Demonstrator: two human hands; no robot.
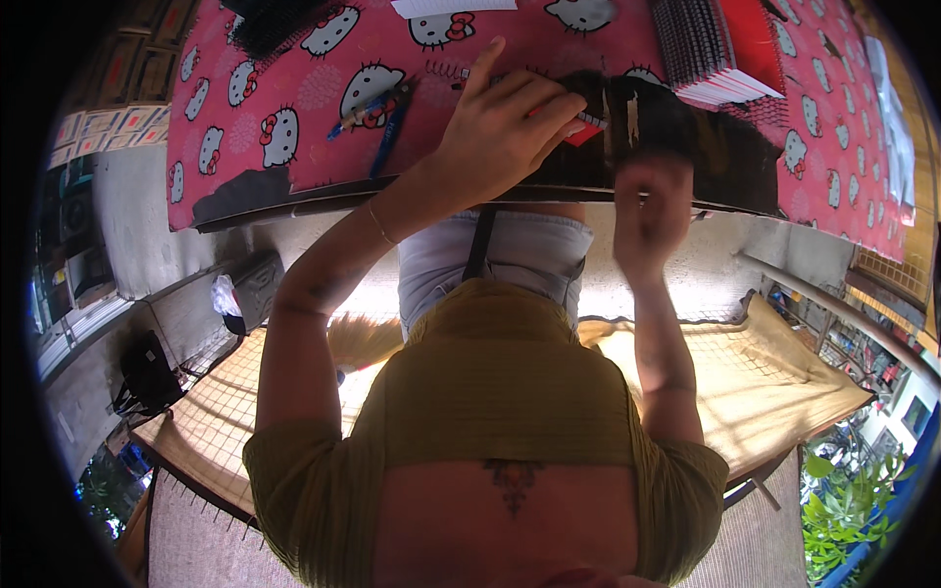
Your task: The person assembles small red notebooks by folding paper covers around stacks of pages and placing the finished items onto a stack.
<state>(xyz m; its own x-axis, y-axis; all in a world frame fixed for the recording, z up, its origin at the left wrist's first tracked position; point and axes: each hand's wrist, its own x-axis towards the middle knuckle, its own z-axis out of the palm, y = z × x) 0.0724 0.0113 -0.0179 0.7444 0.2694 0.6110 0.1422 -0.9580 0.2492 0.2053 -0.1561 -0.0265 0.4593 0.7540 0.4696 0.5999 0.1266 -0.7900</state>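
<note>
My left hand (505,122) reaches over the front part of the table, its fingers curled down onto a small red notebook (580,133), with one finger sticking up. Most of the notebook is hidden under the hand. A thin wire coil (447,70) shows just past the hand's far side. My right hand (654,211) is at the table's front edge, right of the notebook. Motion smears its fingers, so what they hold, if anything, does not show.
The table has a pink, cat-printed cover (314,127), torn along the front. Blue pens (386,142) lie to the left. Black coils (265,31) are at the far left, a white pad (456,6) at the far edge. Spiral notebooks (720,49) are stacked at the right.
</note>
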